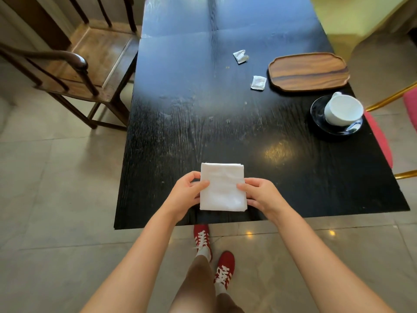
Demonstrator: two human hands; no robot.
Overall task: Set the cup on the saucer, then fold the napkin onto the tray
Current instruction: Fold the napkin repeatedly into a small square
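A white napkin [222, 187], folded into a square, sits near the front edge of the black table [203, 123]. My left hand [186, 190] pinches its left edge, thumb on top. My right hand [259, 194] pinches its right edge the same way. A white cup [343, 109] stands on a dark saucer [318, 118] at the table's right edge. Behind the saucer lies a wooden tray [308, 71] with nothing on it.
Two small white sachets [258, 82] [241, 56] lie left of the tray. A wooden armchair [74, 62] stands at the table's left. A red-cushioned chair [381, 141] with gold legs sits at the right. My red shoes [213, 256] are below the table edge.
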